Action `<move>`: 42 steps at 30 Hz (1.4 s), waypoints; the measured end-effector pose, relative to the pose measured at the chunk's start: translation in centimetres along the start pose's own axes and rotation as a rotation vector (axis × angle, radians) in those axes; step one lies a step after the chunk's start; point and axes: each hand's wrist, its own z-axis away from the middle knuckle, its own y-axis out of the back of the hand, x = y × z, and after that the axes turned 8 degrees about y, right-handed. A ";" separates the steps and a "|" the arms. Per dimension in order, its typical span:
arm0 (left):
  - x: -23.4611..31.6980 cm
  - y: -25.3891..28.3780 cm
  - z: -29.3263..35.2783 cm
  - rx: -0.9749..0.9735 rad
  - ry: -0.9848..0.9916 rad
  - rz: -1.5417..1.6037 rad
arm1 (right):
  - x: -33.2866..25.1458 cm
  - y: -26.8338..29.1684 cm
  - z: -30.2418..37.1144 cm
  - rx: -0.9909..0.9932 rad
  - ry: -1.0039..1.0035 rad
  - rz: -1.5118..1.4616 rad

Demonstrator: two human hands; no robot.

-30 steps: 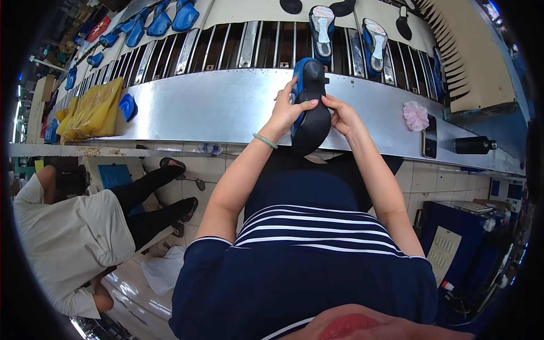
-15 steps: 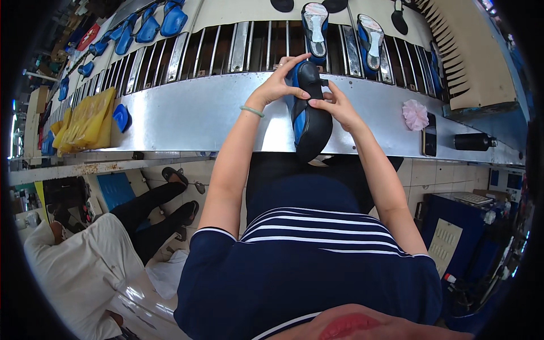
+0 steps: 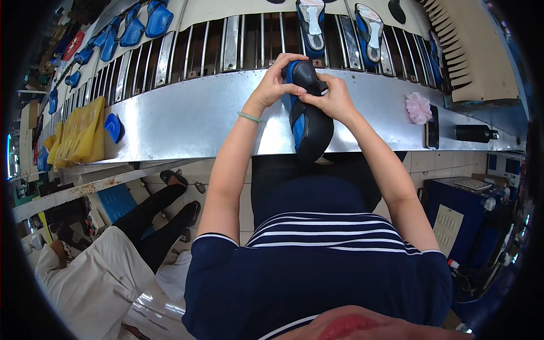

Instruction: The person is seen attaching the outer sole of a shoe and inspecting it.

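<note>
Since the earlier frame, the right hand (image 3: pixel 338 101) has moved its thumb from the right edge of the sole (image 3: pixel 314 127) inward across it, and the view has shifted so that the blue shoes (image 3: pixel 159 20) at upper left sit nearer the left rim. Both hands grip the shoe (image 3: pixel 288 72) at upper centre of the frame, over the front edge of the metal surface (image 3: pixel 184 122). Its black sole faces the camera, heel toward the top and toe toward the bottom; blue upper shows along the left side. The left hand (image 3: pixel 268 90) clasps the left side: fingers (image 3: pixel 290 57) curve around the heel end, thumb on the sole. The right hand clasps the right side, thumb lying just below the left thumb. A green bracelet (image 3: pixel 249 117) encircles the left wrist. Above the surface, two shoes with white-patched soles (image 3: pixel 370 34) rest on metal bars (image 3: pixel 243 42). At left, a yellow bag (image 3: pixel 85 133) lies beside a blue part (image 3: pixel 114 128). At right, a pink scrunchie (image 3: pixel 418 107) adjoins a phone (image 3: pixel 433 133), with a black bottle (image 3: pixel 475 134) near them. At lower left, another person (image 3: pixel 96 272) is visible.
</note>
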 end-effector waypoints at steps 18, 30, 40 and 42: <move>-0.7 2.0 1.3 -0.096 0.049 0.095 | 0.3 -1.2 0.3 0.005 0.011 -0.081; -1.1 -0.3 6.7 0.119 0.077 0.630 | -0.4 -3.4 2.4 -0.040 -0.103 -0.641; 1.2 -3.5 8.5 0.268 0.163 0.484 | 0.4 -3.7 2.4 -0.049 -0.281 -1.018; 1.4 -3.8 8.6 0.278 0.163 0.380 | 0.6 -3.3 2.4 -0.091 -0.384 -1.108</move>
